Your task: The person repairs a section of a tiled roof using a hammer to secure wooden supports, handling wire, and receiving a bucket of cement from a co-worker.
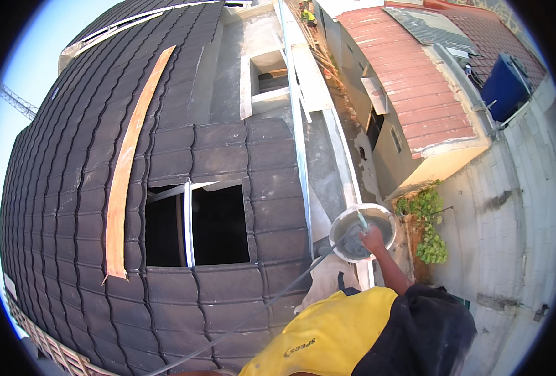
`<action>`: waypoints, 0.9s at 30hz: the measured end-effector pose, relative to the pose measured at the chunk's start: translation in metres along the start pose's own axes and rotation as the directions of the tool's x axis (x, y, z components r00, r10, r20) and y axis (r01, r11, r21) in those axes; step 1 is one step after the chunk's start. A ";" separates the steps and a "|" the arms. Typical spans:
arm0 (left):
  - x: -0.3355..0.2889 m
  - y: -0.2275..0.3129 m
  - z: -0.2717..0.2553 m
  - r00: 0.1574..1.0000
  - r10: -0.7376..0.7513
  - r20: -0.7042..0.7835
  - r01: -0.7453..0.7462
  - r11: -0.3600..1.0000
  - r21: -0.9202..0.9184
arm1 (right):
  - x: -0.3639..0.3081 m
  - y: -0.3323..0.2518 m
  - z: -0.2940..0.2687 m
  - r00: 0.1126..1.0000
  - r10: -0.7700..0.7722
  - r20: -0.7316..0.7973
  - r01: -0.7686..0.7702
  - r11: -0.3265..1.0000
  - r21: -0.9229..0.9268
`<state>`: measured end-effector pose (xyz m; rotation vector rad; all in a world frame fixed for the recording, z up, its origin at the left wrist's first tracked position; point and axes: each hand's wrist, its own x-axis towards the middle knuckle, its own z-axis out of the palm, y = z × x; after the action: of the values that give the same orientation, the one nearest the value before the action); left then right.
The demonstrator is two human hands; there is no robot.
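Note:
My right hand (372,240) is closed around a slim tool with a pale greenish handle (362,219) over a round white bucket (386,215). The kind of tool cannot be made out, as its working end is hidden. Wet grey mortar (353,242) lies in the bucket, which stands by the roof's outer edge. A thin grey cord (271,301) runs from the bucket down across the roof to the lower left. My left hand is out of the picture.
Dark tile-shaped roofing (221,150) spreads left, with a rectangular opening (218,225) crossed by a metal bar. An orange plank (129,156) lies on it. A concrete gutter with a white ledge (347,163) borders a drop. Beyond are a red-roofed building (409,81) and a plant (431,235).

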<state>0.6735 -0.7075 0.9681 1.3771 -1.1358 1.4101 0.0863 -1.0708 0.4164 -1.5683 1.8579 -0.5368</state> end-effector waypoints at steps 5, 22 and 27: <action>0.001 0.014 -0.007 0.854 -0.520 0.028 0.488 0.780 -0.392 | -0.012 0.005 0.024 0.985 0.013 0.172 -0.003 0.998 -0.057; -0.045 -0.020 -0.035 0.959 -0.275 0.061 0.219 0.864 0.453 | -0.013 0.021 0.097 0.943 -0.009 0.332 0.010 1.000 -0.003; -0.016 -0.028 -0.048 0.955 -0.161 0.251 0.014 0.864 0.503 | -0.001 0.009 0.083 0.948 -0.032 0.317 -0.022 0.986 0.164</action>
<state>0.6900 -0.6536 0.9545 2.0284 -0.8945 1.5352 0.1378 -1.0606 0.3520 -1.4530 1.5260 -0.4009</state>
